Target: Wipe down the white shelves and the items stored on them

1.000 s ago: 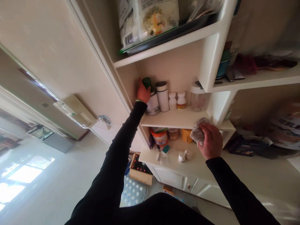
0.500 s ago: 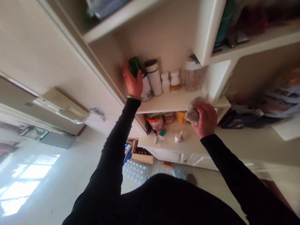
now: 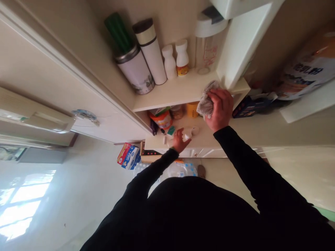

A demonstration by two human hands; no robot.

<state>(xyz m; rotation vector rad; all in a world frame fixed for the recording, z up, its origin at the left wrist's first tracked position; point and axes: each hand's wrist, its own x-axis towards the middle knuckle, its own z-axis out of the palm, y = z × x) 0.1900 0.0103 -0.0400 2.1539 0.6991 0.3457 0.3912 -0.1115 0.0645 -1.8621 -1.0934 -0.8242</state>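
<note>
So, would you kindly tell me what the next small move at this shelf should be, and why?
I would probably have the left hand slide the small round white cap aside, because it sits right beside those fingers on the cream lower shelf, just below the crumpled grey cloth gripped in the right hand, which could then likely wipe that spot.

Black long sleeves (image 3: pixel 243 157), green wristband (image 3: pixel 172 149)

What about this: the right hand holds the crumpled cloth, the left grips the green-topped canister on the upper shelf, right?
No: the head view shows the left hand down by the small white items on the lower shelf, not on the green-topped canister. The right hand does hold the crumpled cloth.
</note>
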